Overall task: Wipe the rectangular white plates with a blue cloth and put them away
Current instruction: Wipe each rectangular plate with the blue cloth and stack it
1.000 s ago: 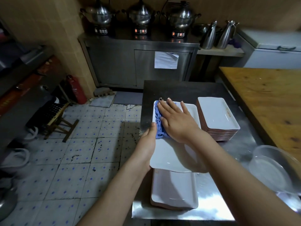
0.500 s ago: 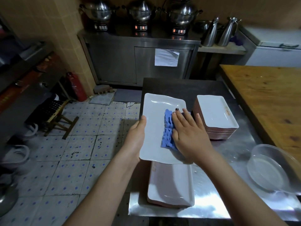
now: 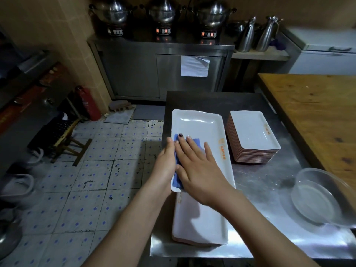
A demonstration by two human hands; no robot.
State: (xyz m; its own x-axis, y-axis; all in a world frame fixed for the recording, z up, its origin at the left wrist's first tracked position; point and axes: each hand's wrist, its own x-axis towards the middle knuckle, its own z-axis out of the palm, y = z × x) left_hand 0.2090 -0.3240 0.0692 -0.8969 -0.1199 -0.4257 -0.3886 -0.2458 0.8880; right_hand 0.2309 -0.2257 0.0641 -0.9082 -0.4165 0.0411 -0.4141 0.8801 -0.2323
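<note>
The work surface is a stainless steel table [image 3: 260, 189] in the lower right of the frame, bordered by a wooden table [image 3: 317, 112] at the right edge. A tiled floor [image 3: 86, 180] fills the lower left.

A white plate [image 3: 200, 126] sits at frame centre, its near end overlapping a second plate [image 3: 200, 224] at lower centre. The left hand [image 3: 165, 164] grips the white plate's left rim, thumb on top; its fingers are hidden. The right hand [image 3: 198, 170] lies flat, fingers straight and spread, pressing the blue cloth [image 3: 177, 181] onto the left part of the plate.

A stack of plates [image 3: 252, 132] stands just right of the white plate. A clear bowl [image 3: 319, 201] rests at lower right.
</note>
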